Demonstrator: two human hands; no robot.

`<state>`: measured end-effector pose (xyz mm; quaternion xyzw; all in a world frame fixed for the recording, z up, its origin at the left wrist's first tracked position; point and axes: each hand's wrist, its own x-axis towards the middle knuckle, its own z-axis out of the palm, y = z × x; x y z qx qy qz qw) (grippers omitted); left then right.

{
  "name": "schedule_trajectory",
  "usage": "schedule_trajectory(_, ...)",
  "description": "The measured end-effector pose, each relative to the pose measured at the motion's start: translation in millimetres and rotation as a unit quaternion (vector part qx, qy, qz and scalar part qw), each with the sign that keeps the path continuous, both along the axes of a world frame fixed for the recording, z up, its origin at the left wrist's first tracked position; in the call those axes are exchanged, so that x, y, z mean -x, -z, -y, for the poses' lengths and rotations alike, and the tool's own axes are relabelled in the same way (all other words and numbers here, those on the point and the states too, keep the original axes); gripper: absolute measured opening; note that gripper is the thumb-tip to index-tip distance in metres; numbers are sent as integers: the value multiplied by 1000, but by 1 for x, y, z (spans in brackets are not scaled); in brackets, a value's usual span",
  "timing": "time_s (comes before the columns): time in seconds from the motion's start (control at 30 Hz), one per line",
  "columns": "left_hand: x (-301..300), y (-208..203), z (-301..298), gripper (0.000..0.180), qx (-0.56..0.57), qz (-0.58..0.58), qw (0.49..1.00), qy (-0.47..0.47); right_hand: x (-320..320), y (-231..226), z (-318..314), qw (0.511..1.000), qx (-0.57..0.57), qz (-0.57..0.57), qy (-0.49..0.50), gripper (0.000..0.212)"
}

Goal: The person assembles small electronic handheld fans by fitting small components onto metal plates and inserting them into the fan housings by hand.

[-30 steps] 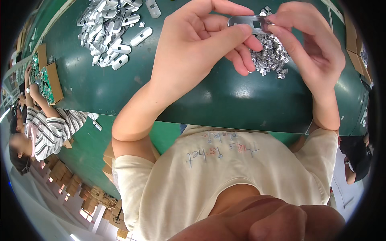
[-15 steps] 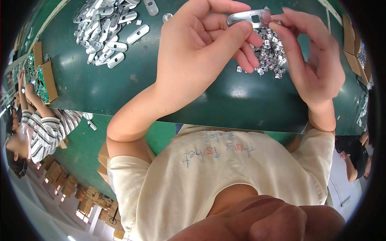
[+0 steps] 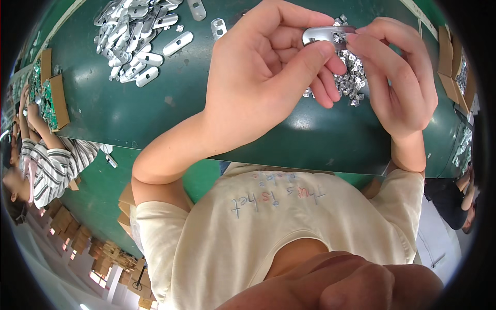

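Observation:
My left hand (image 3: 258, 77) is closed on an oblong silver metal plate (image 3: 319, 35) with rounded ends, its thumb on the near side. The plate has a square hole where small shiny metal shows; whether a piece sits in it or the pile shows through, I cannot tell. At the plate's right end, my right hand (image 3: 400, 77) pinches with thumb and forefinger. Its fingertips hide whatever small part may be between them. Behind and below the plate lies a pile of small square metal pieces (image 3: 352, 77), partly covered by my left fingers.
A heap of similar oblong plates (image 3: 126, 39) lies at the far left of the green table (image 3: 155, 111). Single plates (image 3: 218, 29) lie apart from it. Cardboard boxes (image 3: 60, 103) stand at both sides. Other people (image 3: 51, 160) sit left and right.
The plate and both hands have shifted slightly right and nearer. The hole showed dark before and now shows shiny metal. My right fingertips have come down onto the plate's right end.

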<state>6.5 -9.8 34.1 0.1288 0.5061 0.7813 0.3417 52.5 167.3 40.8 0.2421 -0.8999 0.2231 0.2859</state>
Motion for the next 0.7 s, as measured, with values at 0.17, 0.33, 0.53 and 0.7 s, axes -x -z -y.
schedule_trajectory(0.17,-4,3,4,23,-12,-9,1000,-7,-3,-1,2,998,-55,-25,-31,30)
schedule_trajectory(0.33,0,9,2,23,-21,-11,1000,-10,2,2,3,997,-67,-30,-18,29)
schedule_trajectory(0.53,0,0,2,28,-23,-93,995,-2,-3,-3,-11,996,14,2,-85,25)
schedule_trajectory(0.7,10,29,-4,32,-2,-102,995,-3,8,23,-15,995,21,-16,-93,21)
